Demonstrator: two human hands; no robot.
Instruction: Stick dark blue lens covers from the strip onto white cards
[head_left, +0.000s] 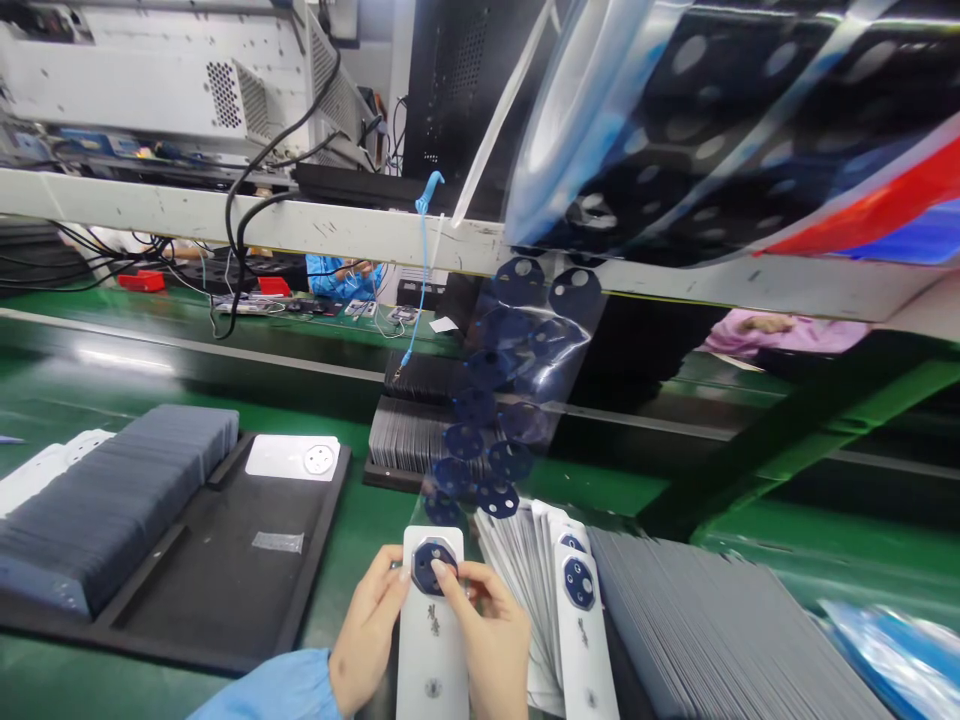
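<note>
A white phone back cover stands upright in front of me, with dark printed characters below a dark blue octagonal camera sticker. My left hand grips the cover's left edge, thumb at the front beside the sticker. My right hand holds the opposite edge, its thumb pressing on the sticker. Just beyond the cover's top hangs a clear strip of dark blue stickers. To the right leans another white cover bearing the same kind of sticker, beside a fanned row of white covers.
A black tray at left holds a long row of grey sheets and a white cover. More grey sheets stand at right. A sticker roll overhangs from the shelf beam. Across the bench are co-workers' sleeves.
</note>
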